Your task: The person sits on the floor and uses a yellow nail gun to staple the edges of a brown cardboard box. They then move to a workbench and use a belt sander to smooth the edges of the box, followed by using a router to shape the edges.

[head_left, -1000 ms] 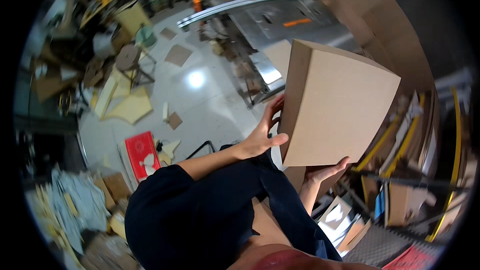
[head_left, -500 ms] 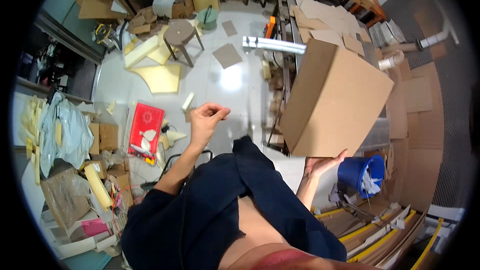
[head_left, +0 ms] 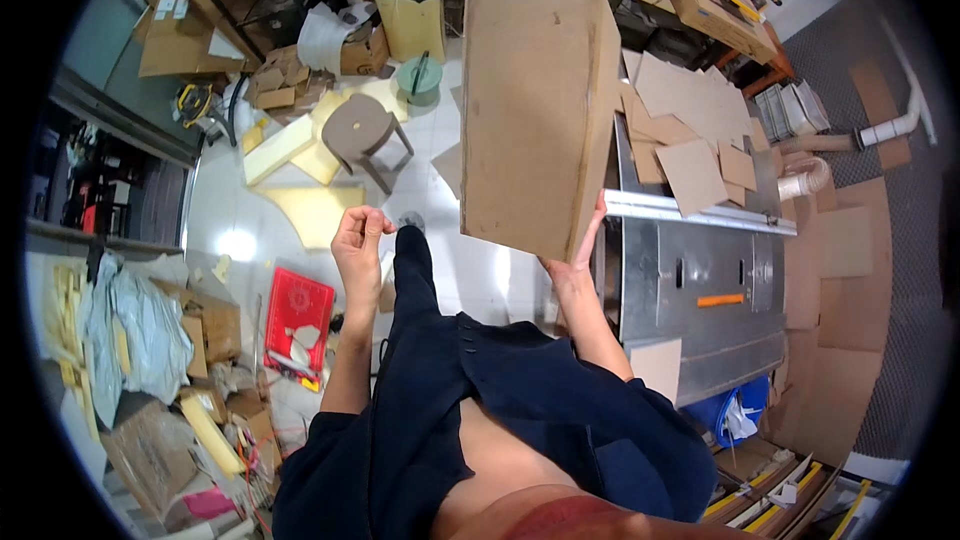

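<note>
A tall brown cardboard box [head_left: 530,120] is raised in front of me, right of the middle, one broad face toward me. My right hand [head_left: 578,265] holds it at its lower right corner; the thumb side runs up along the box's right side and some fingers are hidden behind it. My left hand [head_left: 358,250] hovers apart from the box, to its left. Its fingers are curled in with the thumb against them, and nothing shows between them.
On my right stands a grey metal machine table [head_left: 700,290] with a silver rail [head_left: 690,210], cardboard sheets [head_left: 690,100] and an orange strip [head_left: 720,300]. A brown stool [head_left: 362,130], yellow foam pieces [head_left: 315,218] and a red case [head_left: 298,310] are on the floor at left. A blue bin [head_left: 715,415] stands lower right.
The box has swung from the right toward the middle and turned to show another face, still on my right hand. My left hand has shifted left, and the view has turned right.
</note>
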`<action>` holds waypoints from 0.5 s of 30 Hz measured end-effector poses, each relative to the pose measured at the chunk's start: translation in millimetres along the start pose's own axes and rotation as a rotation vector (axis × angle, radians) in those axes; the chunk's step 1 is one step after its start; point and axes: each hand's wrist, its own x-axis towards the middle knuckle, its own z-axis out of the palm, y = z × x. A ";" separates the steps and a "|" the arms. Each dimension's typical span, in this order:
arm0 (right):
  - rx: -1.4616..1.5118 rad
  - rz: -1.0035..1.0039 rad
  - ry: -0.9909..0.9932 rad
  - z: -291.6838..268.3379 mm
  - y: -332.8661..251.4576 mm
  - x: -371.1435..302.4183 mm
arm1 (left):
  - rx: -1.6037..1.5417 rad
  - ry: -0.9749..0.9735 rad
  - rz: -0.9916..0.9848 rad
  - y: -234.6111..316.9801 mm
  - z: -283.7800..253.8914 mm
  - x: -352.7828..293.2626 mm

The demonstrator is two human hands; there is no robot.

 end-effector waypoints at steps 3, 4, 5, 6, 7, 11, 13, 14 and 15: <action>0.133 0.062 -0.058 31.1 32.7 83.3 | 0.026 -0.058 0.028 -12.1 -7.3 104.0; 0.157 0.043 -0.066 41.4 39.7 107.4 | 0.038 -0.098 0.026 -7.7 -8.1 135.9; 0.182 0.022 -0.073 50.0 46.7 131.7 | 0.050 -0.140 0.024 -2.2 -7.7 168.2; -0.134 -0.139 -0.015 54.9 54.9 159.2 | 0.035 -0.184 0.036 6.0 -6.4 202.4; -0.076 -0.099 0.002 64.2 58.7 177.2 | 0.052 -0.216 0.039 11.8 -4.4 232.2; 0.084 -0.046 0.058 98.2 58.2 233.2 | 0.076 -0.336 0.044 21.9 16.8 331.7; 0.126 -0.087 0.080 101.2 56.4 257.9 | 0.066 -0.412 0.035 19.3 36.0 374.3; 0.173 -0.140 0.035 97.2 54.4 273.9 | 0.052 -0.447 0.016 13.1 48.9 395.8; 0.103 -0.154 0.090 94.2 54.6 287.0 | 0.065 -0.442 0.031 7.8 55.5 411.6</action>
